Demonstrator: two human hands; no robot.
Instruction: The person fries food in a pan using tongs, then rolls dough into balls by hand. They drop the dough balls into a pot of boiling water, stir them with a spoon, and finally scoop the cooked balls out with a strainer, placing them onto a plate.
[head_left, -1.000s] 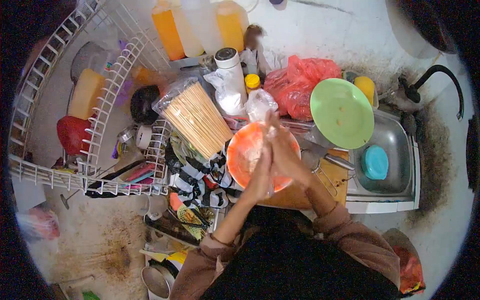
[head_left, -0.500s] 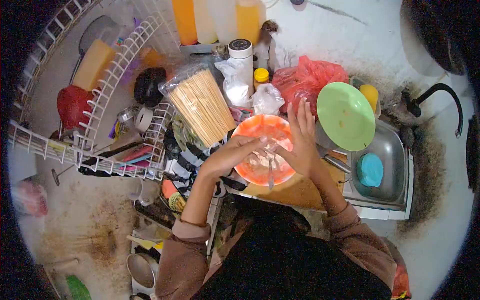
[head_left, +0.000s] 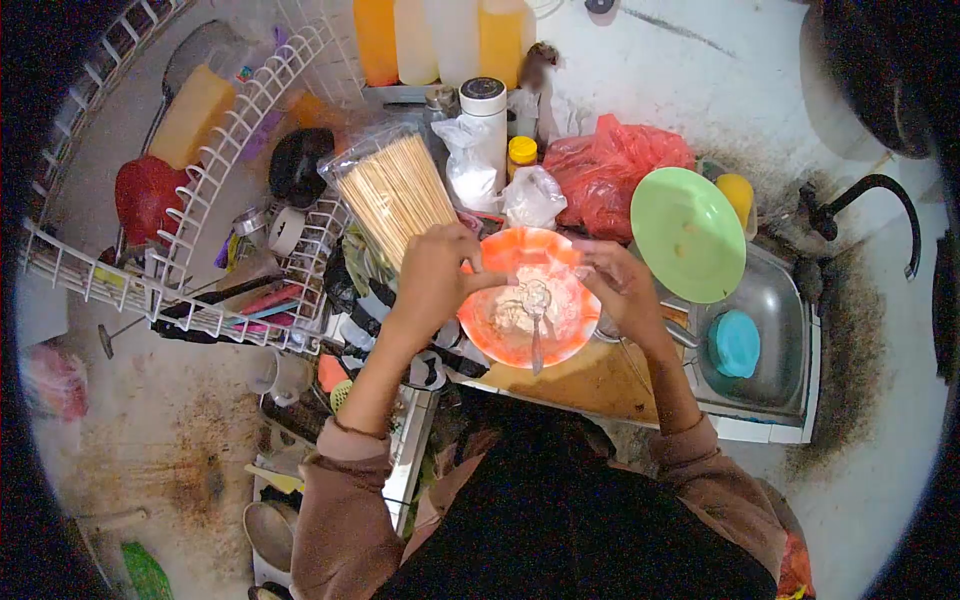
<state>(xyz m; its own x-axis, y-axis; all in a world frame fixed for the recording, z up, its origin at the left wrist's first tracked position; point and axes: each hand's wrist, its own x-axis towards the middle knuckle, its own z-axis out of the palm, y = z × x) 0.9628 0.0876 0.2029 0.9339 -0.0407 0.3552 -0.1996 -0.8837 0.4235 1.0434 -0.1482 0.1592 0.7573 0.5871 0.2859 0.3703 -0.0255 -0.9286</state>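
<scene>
An orange bowl [head_left: 483,325] with a pale rim holds a whitish, floury mixture [head_left: 515,308]. A metal spoon [head_left: 537,345] rests in it, its handle pointing toward me. My left hand [head_left: 437,285] is at the bowl's left rim, fingers curled and thumb reaching over the edge. On the opposite side, my right hand [head_left: 622,288] closes its fingers at the right rim. The outer fingers of both hands are partly hidden. Under the bowl lies a wooden board [head_left: 570,385].
Skewers in a plastic packet [head_left: 390,195] lie behind my left hand. A green plate [head_left: 688,235] leans by the sink [head_left: 790,375], which holds a turquoise item [head_left: 734,343]. Behind stand a red plastic bag [head_left: 620,165] and a white flask [head_left: 484,120]. A white wire rack [head_left: 185,225] is at left.
My hands have parted from above the bowl's middle to its opposite rims. The right fingers, stretched upward before, are now bent. The mixture and spoon are now uncovered.
</scene>
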